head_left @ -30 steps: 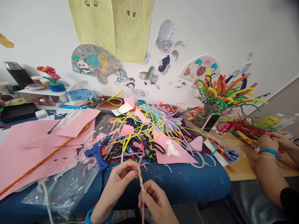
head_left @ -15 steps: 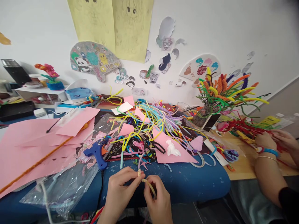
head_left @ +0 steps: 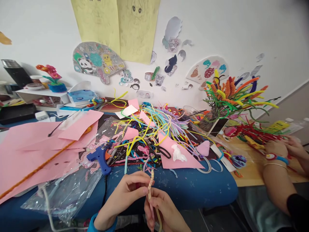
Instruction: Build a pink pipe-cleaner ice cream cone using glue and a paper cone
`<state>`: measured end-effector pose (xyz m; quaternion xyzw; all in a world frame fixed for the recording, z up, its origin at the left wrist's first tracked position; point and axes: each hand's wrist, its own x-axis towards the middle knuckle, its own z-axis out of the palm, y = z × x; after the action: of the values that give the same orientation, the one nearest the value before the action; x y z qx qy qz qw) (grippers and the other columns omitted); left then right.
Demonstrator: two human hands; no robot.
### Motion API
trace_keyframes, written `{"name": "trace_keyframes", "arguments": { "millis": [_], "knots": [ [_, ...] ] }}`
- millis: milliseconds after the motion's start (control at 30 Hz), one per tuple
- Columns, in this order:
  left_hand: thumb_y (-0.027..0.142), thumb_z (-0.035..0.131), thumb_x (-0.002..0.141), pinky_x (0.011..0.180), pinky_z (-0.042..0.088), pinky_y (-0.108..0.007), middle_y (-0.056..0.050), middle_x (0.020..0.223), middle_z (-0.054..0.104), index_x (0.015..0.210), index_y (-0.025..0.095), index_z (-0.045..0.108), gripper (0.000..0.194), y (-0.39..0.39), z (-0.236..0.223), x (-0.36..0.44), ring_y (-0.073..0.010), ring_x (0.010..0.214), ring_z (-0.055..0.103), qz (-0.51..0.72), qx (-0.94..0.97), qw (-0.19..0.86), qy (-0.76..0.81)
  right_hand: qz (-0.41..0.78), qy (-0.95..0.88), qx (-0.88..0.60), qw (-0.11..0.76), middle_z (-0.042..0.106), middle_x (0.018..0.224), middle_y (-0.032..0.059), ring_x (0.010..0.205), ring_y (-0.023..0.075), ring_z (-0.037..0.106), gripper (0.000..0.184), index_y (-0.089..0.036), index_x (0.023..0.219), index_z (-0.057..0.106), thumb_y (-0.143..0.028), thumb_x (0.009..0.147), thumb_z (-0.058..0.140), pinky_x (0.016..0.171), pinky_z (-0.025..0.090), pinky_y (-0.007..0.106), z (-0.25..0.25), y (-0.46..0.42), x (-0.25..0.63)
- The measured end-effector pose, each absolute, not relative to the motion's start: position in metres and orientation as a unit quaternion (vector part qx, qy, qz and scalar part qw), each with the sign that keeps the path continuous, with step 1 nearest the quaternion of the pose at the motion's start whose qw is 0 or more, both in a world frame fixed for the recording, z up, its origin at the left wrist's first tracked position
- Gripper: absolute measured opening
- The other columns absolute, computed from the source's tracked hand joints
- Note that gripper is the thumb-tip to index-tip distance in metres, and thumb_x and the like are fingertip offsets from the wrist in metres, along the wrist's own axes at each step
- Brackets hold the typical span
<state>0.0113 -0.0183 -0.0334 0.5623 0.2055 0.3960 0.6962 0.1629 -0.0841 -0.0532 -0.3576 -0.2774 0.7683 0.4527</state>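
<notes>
Cream fuzzy wire, twisted along its upper part, stands nearly upright in my head view, in front of the blue tabletop. My left hand pinches it between thumb and fingers; my right hand grips just below, a yellowish strand trailing down. Beyond lie black scissors and a blue glue gun.

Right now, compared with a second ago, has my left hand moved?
Yes, slightly: judged against the black scissors on the table, your left hand has its fingertips farther right and nearer your body.
</notes>
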Motion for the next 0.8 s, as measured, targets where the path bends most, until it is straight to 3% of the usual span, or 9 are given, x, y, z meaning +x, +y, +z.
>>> {"name": "trace_keyframes", "arguments": {
  "millis": [167, 233, 367, 467, 667, 733, 800],
  "knots": [
    [0.034, 0.074, 0.086, 0.081, 0.048, -0.03, -0.007, 0.091, 0.071, 0.088, 0.026, 0.083, 0.012, -0.018, -0.032, 0.009, -0.0201, 0.088, 0.063, 0.371, 0.591, 0.692, 0.182, 0.77, -0.259, -0.367, 0.453, 0.058, 0.056, -0.0028, 0.043, 0.0044, 0.049, 0.034, -0.014, 0.07, 0.06, -0.041, 0.068, 0.079, 0.045, 0.043, 0.017, -0.05, -0.084, 0.161],
    [0.036, 0.071, 0.088, 0.086, 0.048, -0.034, -0.009, 0.096, 0.071, 0.09, 0.025, 0.083, 0.016, -0.017, -0.031, 0.008, -0.0231, 0.095, 0.063, 0.365, 0.605, 0.687, 0.17, 0.781, -0.255, -0.365, 0.438, 0.051, 0.051, -0.0062, 0.039, 0.0015, 0.04, 0.037, -0.014, 0.063, 0.056, -0.042, 0.066, 0.082, 0.041, 0.035, 0.014, -0.046, -0.084, 0.162],
    [0.037, 0.067, 0.091, 0.089, 0.048, -0.038, -0.01, 0.099, 0.072, 0.092, 0.025, 0.082, 0.019, -0.016, -0.033, 0.008, -0.0242, 0.1, 0.062, 0.351, 0.63, 0.68, 0.133, 0.827, -0.238, -0.342, 0.379, 0.036, 0.045, -0.0136, 0.031, -0.0028, 0.016, 0.044, -0.019, 0.062, 0.045, -0.043, 0.068, 0.081, 0.032, 0.009, 0.016, -0.037, -0.086, 0.167],
    [0.04, 0.069, 0.089, 0.089, 0.048, -0.04, -0.01, 0.093, 0.073, 0.089, 0.023, 0.081, 0.02, -0.014, -0.035, 0.008, -0.0247, 0.097, 0.062, 0.353, 0.64, 0.673, 0.115, 0.848, -0.227, -0.327, 0.351, 0.037, 0.047, -0.0143, 0.03, -0.0038, 0.013, 0.046, -0.02, 0.062, 0.041, -0.041, 0.067, 0.081, 0.032, 0.004, 0.018, -0.033, -0.088, 0.169],
    [0.031, 0.069, 0.09, 0.088, 0.046, -0.037, -0.006, 0.084, 0.07, 0.082, 0.02, 0.075, 0.015, -0.019, -0.028, 0.007, -0.0218, 0.094, 0.059, 0.372, 0.68, 0.613, 0.153, 0.809, -0.257, -0.371, 0.378, 0.033, 0.041, -0.0159, 0.031, -0.0013, 0.016, 0.044, -0.019, 0.067, 0.05, -0.048, 0.064, 0.083, 0.033, 0.009, 0.018, -0.04, -0.088, 0.17],
    [0.024, 0.066, 0.092, 0.084, 0.045, -0.034, -0.004, 0.082, 0.068, 0.08, 0.02, 0.071, 0.013, -0.024, -0.026, 0.009, -0.0203, 0.091, 0.059, 0.389, 0.723, 0.53, 0.213, 0.714, -0.317, -0.458, 0.425, 0.037, 0.046, -0.0133, 0.035, 0.0008, 0.023, 0.042, -0.018, 0.069, 0.054, -0.051, 0.067, 0.08, 0.035, 0.016, 0.018, -0.046, -0.087, 0.17],
    [0.015, 0.065, 0.091, 0.081, 0.043, -0.032, -0.002, 0.08, 0.067, 0.078, 0.019, 0.068, 0.014, -0.029, -0.027, 0.013, -0.0186, 0.086, 0.059, 0.409, 0.765, 0.409, 0.284, 0.544, -0.411, -0.556, 0.476, 0.043, 0.054, -0.0085, 0.042, 0.0039, 0.034, 0.035, -0.017, 0.068, 0.057, -0.046, 0.076, 0.074, 0.04, 0.027, 0.018, -0.054, -0.087, 0.167]
  ]
}}
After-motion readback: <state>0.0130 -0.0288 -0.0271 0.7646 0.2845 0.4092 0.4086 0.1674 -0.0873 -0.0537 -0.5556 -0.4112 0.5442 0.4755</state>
